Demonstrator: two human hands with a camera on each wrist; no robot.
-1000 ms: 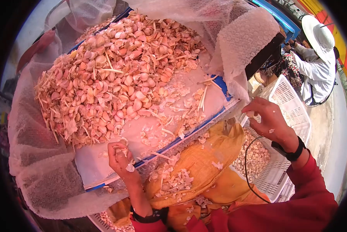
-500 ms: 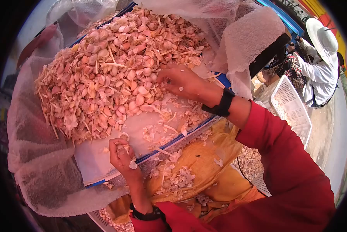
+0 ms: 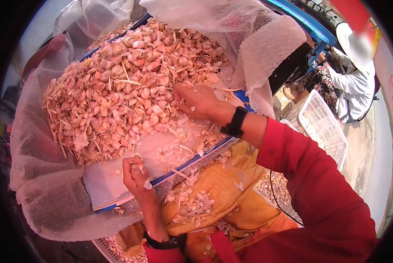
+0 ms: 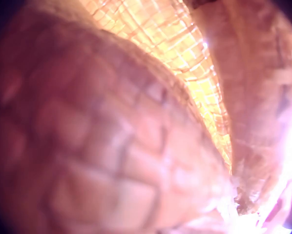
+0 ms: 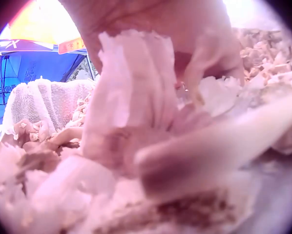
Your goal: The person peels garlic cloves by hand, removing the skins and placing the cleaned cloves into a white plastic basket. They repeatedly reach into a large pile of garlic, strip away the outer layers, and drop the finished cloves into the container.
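Note:
A large heap of pinkish garlic cloves [image 3: 113,96], mixed with papery skins and dry stalks, covers a white board [image 3: 102,184] with a blue edge. My right hand [image 3: 198,101] reaches to the heap's right side, its bent fingertips among the cloves and hidden; I cannot tell whether they grip one. The right wrist view has loose papery skin [image 5: 131,83] and a pale stalk [image 5: 219,146] close below that hand. Near the board's front edge my left hand [image 3: 137,177] is curled around pale garlic [image 3: 137,160], with a skin flake on its thumb side.
Bubble wrap [image 3: 43,188] lines the heap's sides. Over the lap lies an orange mesh sack [image 3: 218,188] strewn with skins. Cloves [image 3: 275,188] fill a white basket below the right arm. Another white basket [image 3: 323,127] stands farther right, beside a seated person [image 3: 356,83] in a hat.
My right hand has swung left from above the white basket, where it pinched a small piece, to the heap. The left hand has stayed curled at the board's front edge.

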